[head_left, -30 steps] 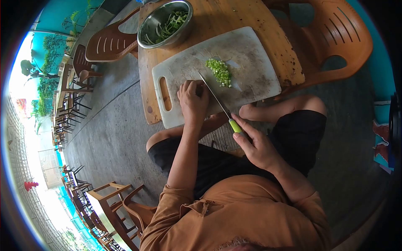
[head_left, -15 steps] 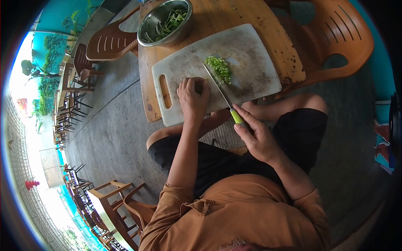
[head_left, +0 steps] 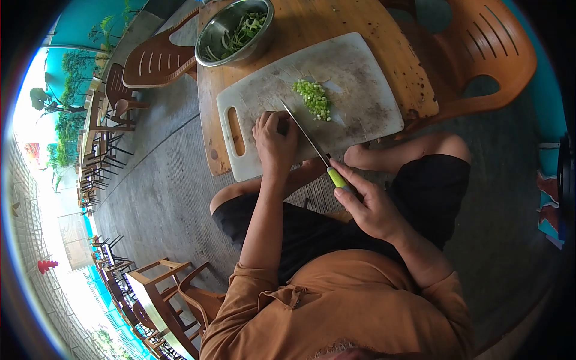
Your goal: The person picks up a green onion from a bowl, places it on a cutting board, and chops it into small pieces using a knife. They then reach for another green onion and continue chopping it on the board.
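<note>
My right hand [head_left: 370, 204] is closed around the green handle of a knife [head_left: 308, 133], whose blade slants up and left over the cutting board [head_left: 366, 84]. The blade lies close beside the fingers of my left hand [head_left: 275, 139]. That hand rests on the board with its fingers curled down; whatever they hold is hidden beneath them. A small heap of chopped green onion [head_left: 313, 99] sits to the right of the blade. The board is white, stained, and has a handle slot at its left end.
A metal bowl [head_left: 207, 33] with cut greens in it stands at the table's far left. The wooden table [head_left: 414, 99] ends close to my knees. An orange chair [head_left: 498, 48] is on the right, and a brown chair [head_left: 157, 60] on the left.
The knife has shifted left, from beside the chopped heap to against my left fingers. My right hand has moved slightly left with it, and my left hand has barely moved.
</note>
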The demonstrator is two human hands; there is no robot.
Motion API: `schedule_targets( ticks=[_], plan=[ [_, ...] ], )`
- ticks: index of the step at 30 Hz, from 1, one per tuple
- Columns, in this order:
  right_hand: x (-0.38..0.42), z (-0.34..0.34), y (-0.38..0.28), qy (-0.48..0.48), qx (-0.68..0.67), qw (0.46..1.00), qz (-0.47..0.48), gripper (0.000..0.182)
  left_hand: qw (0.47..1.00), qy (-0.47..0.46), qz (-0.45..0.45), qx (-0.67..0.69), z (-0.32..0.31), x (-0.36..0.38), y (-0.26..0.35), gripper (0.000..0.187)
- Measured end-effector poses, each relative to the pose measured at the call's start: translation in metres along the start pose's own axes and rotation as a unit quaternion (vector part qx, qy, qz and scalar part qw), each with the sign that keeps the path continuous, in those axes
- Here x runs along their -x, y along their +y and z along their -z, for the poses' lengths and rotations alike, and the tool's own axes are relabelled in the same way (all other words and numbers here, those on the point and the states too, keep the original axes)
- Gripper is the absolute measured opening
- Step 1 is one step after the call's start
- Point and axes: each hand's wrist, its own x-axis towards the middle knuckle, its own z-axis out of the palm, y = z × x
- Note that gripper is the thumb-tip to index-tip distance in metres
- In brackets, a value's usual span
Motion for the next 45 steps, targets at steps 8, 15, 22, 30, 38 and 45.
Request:
schedule_targets(
  ticks=[8,15,22,30,38,45],
  plan=[
    [-0.002,0.001,-0.004,0.006,-0.02,1.0,0.003,0.057,1.0,-0.008,0.01,0.018,0.002,-0.001,0.003,0.014],
    [-0.011,0.001,0.003,-0.006,-0.006,0.999,-0.036,0.057,1.0,-0.009,0.003,0.021,0.001,0.0,0.0,0.014],
    [-0.003,-0.001,0.003,0.017,0.004,1.0,0.008,0.059,1.0,-0.009,-0.004,0.008,0.002,0.0,0.0,0.012],
    [-0.006,-0.005,0.001,0.024,0.018,1.0,0.006,0.057,1.0,-0.01,0.002,-0.01,0.004,-0.001,0.004,0.014],
    [-0.01,-0.006,-0.001,0.043,0.03,0.998,0.041,0.057,1.0,-0.003,0.006,0.025,0.0,0.001,0.003,0.013],
    [-0.002,-0.007,0.002,0.032,0.01,0.999,0.037,0.056,1.0,0.005,-0.004,-0.004,-0.002,0.001,-0.002,0.014]
  ],
)
